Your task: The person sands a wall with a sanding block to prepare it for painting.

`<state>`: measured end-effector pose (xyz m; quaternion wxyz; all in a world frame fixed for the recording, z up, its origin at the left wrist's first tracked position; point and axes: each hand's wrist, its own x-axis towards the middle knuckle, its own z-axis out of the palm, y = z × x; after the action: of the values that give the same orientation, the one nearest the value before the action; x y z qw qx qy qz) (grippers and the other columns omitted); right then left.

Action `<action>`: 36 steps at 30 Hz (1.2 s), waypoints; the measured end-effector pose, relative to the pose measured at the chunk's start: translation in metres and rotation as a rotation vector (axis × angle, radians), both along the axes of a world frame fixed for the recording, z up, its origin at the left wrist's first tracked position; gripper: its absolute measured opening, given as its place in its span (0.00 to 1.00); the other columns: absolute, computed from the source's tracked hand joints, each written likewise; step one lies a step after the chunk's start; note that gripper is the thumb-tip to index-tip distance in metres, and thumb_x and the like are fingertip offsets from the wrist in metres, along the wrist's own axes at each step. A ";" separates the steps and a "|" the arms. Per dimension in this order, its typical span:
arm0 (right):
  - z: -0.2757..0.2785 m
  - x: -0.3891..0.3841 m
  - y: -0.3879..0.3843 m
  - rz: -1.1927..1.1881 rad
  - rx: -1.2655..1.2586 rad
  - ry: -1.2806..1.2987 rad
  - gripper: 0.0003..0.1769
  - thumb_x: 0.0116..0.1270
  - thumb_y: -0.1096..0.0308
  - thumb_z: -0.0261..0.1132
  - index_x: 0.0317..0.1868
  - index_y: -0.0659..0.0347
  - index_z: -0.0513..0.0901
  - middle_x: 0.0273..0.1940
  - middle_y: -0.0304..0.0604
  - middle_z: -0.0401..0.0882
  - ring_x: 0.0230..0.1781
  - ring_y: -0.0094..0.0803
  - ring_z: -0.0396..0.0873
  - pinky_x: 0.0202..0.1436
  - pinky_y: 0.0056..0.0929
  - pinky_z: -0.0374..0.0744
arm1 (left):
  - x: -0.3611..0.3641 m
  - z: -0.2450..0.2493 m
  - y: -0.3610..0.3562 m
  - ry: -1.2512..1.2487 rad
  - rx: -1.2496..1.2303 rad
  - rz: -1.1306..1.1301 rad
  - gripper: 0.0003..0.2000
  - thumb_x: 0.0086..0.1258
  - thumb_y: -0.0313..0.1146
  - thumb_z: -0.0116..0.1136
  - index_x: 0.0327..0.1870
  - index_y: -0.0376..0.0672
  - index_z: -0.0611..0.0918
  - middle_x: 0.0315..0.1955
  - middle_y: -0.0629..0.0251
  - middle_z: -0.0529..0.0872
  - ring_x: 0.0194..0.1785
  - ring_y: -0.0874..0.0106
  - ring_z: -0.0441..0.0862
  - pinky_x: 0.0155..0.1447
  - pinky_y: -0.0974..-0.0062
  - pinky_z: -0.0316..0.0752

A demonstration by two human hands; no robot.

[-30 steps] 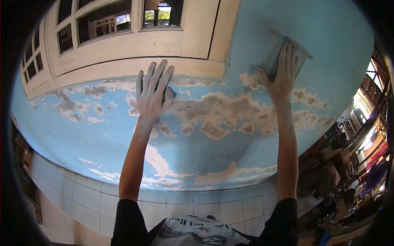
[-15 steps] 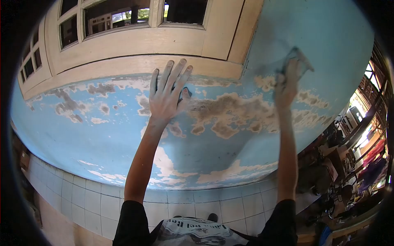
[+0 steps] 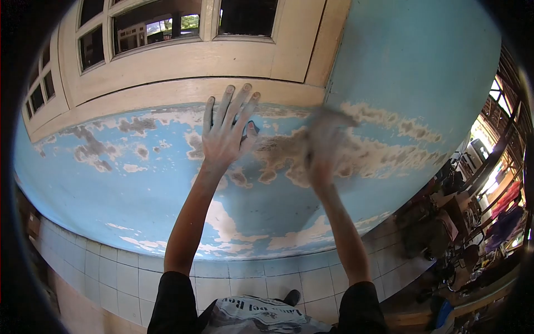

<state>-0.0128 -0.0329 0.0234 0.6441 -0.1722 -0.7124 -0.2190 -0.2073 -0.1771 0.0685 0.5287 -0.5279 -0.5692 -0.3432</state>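
My left hand [image 3: 225, 131] lies with fingers spread against the blue wall [image 3: 150, 192], its fingertips on the wooden window frame [image 3: 183, 89]. A small dark piece [image 3: 250, 129] shows between its thumb and forefinger. To the right, my right hand [image 3: 325, 147] is smeared by motion over a worn patch [image 3: 283, 150] of exposed plaster. A dark, blurred flat object [image 3: 345, 118] is at its fingers; its details cannot be made out.
Window panes [image 3: 156, 25] are above the frame. Pale tiles [image 3: 211, 288] cover the floor below the wall, with a dark shoe [image 3: 292, 297] on them. At the right stands clutter with a bicycle-like shape [image 3: 453, 259] and hanging cloths [image 3: 505, 222].
My right hand has moved left and down across the wall with the dark object, from the upper right to the patch below the frame corner. My left hand stays in place.
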 end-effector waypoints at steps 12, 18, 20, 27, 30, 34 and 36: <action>-0.002 -0.029 -0.060 0.182 -0.040 -0.530 0.27 0.58 0.80 0.56 0.62 0.67 0.70 0.62 0.52 0.69 0.66 0.48 0.64 0.71 0.50 0.56 | 0.002 0.003 -0.005 0.015 -0.006 -0.038 0.22 0.68 0.39 0.40 0.63 0.50 0.73 0.65 0.64 0.70 0.68 0.59 0.64 0.68 0.50 0.55; -0.006 -0.030 -0.027 0.185 -0.386 0.171 0.24 0.66 0.72 0.57 0.62 0.72 0.68 0.62 0.60 0.67 0.65 0.53 0.65 0.71 0.55 0.53 | -0.004 0.000 0.000 0.029 0.004 -0.017 0.22 0.71 0.41 0.35 0.63 0.50 0.74 0.65 0.64 0.70 0.68 0.59 0.64 0.69 0.50 0.54; -0.014 -0.036 -0.048 0.089 -0.207 -0.158 0.29 0.64 0.67 0.60 0.65 0.65 0.66 0.64 0.55 0.66 0.68 0.53 0.60 0.71 0.59 0.49 | -0.002 0.001 -0.003 0.017 0.007 -0.068 0.22 0.72 0.43 0.35 0.63 0.51 0.74 0.64 0.65 0.71 0.69 0.60 0.64 0.69 0.50 0.55; -0.008 -0.023 -0.078 0.203 -0.312 -0.358 0.29 0.63 0.70 0.60 0.66 0.59 0.67 0.65 0.50 0.66 0.69 0.49 0.58 0.72 0.57 0.52 | -0.003 -0.001 -0.008 0.059 -0.028 -0.195 0.23 0.71 0.51 0.41 0.60 0.53 0.76 0.63 0.64 0.72 0.67 0.61 0.66 0.68 0.49 0.56; 0.004 -0.014 -0.077 0.282 -0.181 -0.278 0.23 0.61 0.71 0.62 0.59 0.60 0.74 0.57 0.50 0.74 0.63 0.48 0.68 0.69 0.51 0.61 | -0.005 -0.006 -0.005 0.157 -0.050 -0.197 0.21 0.67 0.51 0.52 0.58 0.55 0.78 0.62 0.66 0.73 0.66 0.63 0.68 0.68 0.52 0.58; 0.023 -0.020 -0.063 0.313 -0.128 -0.185 0.16 0.61 0.71 0.63 0.51 0.60 0.79 0.44 0.48 0.81 0.51 0.45 0.77 0.62 0.42 0.69 | -0.007 -0.010 0.001 0.172 -0.005 -0.167 0.19 0.58 0.43 0.63 0.52 0.58 0.79 0.60 0.71 0.74 0.65 0.68 0.70 0.66 0.57 0.62; 0.038 -0.019 -0.060 0.312 -0.205 -0.203 0.14 0.59 0.71 0.65 0.47 0.61 0.79 0.35 0.45 0.82 0.41 0.41 0.80 0.55 0.37 0.73 | -0.006 -0.009 0.002 0.155 0.000 -0.178 0.16 0.61 0.41 0.61 0.50 0.56 0.80 0.59 0.69 0.75 0.64 0.66 0.71 0.66 0.57 0.61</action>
<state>-0.0322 -0.0934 0.0614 0.5742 -0.1015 -0.8102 -0.0592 -0.2132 -0.1755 0.0597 0.5384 -0.6015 -0.4773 -0.3471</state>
